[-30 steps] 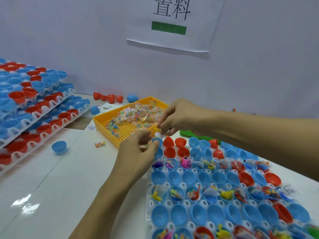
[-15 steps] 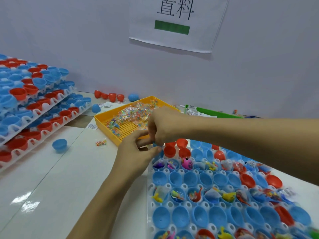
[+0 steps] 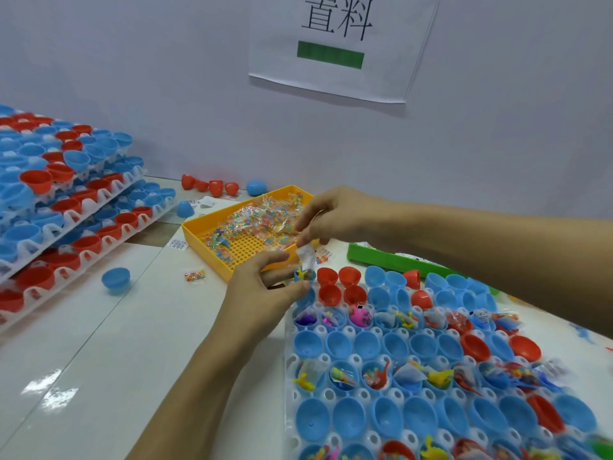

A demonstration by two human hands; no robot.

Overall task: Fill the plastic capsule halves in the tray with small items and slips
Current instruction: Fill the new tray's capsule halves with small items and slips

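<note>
A white tray [image 3: 290,363] of blue and red capsule halves lies at the lower right; some rows hold small toys and packets, others are bare. At its far left corner my left hand [image 3: 262,287] holds a blue capsule half [image 3: 303,275] with a small yellow item inside. Just above it my right hand [image 3: 331,220] pinches a small clear packet [image 3: 306,255] that hangs down over that half. Behind my hands sits a yellow basket [image 3: 205,227] of clear bead packets.
Stacked trays [image 3: 83,207] of blue and red halves stand at the left. Loose halves lie on the white table, one blue [image 3: 115,279], several red [image 3: 215,187] by the wall. A bead packet [image 3: 195,275] lies by the basket. A green tray [image 3: 381,258] sits behind my right forearm.
My right hand came from the yellow basket to my left hand and now holds a clear packet over the blue half. My left hand stayed at the tray's corner.
</note>
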